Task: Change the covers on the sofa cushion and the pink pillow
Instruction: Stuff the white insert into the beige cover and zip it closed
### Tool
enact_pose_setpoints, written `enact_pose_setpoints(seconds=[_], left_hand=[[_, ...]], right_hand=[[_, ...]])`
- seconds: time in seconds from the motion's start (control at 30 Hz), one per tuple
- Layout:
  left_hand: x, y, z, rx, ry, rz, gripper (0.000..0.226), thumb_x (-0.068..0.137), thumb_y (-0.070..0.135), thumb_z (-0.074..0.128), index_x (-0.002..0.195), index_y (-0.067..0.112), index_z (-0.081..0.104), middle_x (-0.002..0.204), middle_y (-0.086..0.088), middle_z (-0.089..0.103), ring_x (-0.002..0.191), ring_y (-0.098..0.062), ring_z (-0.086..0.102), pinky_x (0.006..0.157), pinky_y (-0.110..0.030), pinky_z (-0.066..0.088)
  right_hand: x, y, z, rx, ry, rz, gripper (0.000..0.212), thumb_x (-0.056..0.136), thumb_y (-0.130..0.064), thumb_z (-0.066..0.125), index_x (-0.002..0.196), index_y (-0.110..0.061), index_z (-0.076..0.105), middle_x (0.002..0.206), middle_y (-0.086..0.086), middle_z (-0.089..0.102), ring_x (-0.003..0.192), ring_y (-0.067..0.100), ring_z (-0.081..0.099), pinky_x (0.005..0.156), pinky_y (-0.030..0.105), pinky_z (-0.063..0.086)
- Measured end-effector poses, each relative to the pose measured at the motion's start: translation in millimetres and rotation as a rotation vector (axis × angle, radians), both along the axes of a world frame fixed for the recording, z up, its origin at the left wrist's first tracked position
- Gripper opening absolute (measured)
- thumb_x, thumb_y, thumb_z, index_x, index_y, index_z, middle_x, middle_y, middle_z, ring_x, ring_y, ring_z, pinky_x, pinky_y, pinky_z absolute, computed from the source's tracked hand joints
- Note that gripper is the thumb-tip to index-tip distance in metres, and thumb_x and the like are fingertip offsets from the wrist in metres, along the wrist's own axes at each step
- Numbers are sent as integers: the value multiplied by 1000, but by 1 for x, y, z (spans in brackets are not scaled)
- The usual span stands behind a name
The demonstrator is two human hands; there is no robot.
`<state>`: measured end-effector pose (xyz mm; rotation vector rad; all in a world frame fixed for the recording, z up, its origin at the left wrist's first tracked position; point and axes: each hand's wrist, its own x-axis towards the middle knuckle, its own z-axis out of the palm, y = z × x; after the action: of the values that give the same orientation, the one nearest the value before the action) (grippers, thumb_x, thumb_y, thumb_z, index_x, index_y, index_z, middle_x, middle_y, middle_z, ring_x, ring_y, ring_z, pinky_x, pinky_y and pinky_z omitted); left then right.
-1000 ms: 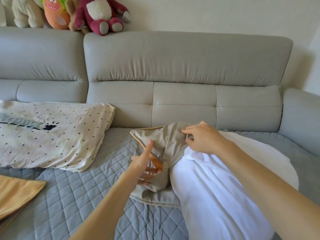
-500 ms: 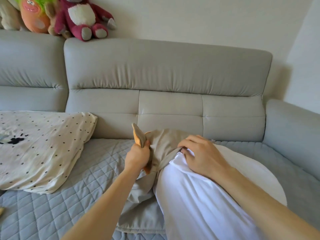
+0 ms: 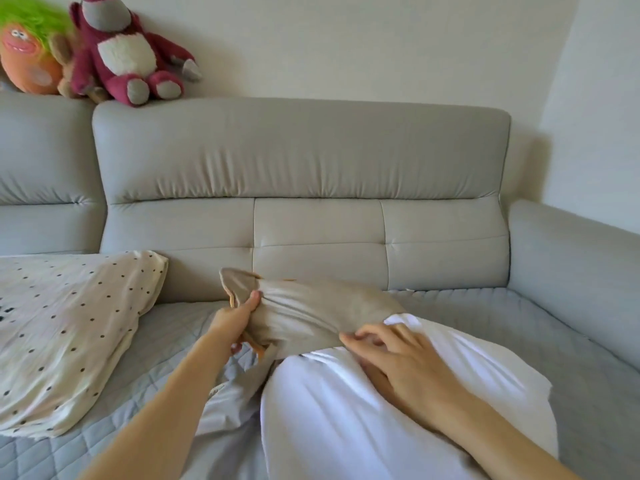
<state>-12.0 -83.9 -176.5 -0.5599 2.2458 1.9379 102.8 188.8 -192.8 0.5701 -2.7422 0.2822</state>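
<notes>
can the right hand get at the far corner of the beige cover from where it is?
Probably yes. The right hand rests flat on the white insert beside the beige cover; only the left hand grips that corner, nothing else blocks.

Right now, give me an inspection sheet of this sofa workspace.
Surface: grey quilted sofa seat, partly covered.
Job's things: beige cushion cover on the far end of the white cushion insert; dotted pillow at left.
Clutter: plush toys on the sofa backrest.
Grippers: left hand fingers clutch the cover's corner; right hand rests on the insert at the cover's edge.
Cables: nothing seen.
Surroundings: plain wall.
</notes>
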Motion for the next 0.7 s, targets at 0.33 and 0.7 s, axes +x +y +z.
enact_pose_setpoints(seconds=[0.33,0.7], left_hand=[[125,-47,-50,-555,124,-560,47,71,81,61,112,61,49,110,35,58,107,10,52,88,-13,39],[156,-28,-31,-378,314,-390,32,104,25,44,96,55,51,92,26,60,82,8,54,71,-10,42]], right_hand=[[-8,-21,4,-274,170,-237,37,93,-51,37,115,-43,66,114,-23,62,112,10,55,97,35,39],[169,23,-39,323,386,173,79,77,-60,65,148,-38,38,160,10,26,145,43,26,109,68,23]])
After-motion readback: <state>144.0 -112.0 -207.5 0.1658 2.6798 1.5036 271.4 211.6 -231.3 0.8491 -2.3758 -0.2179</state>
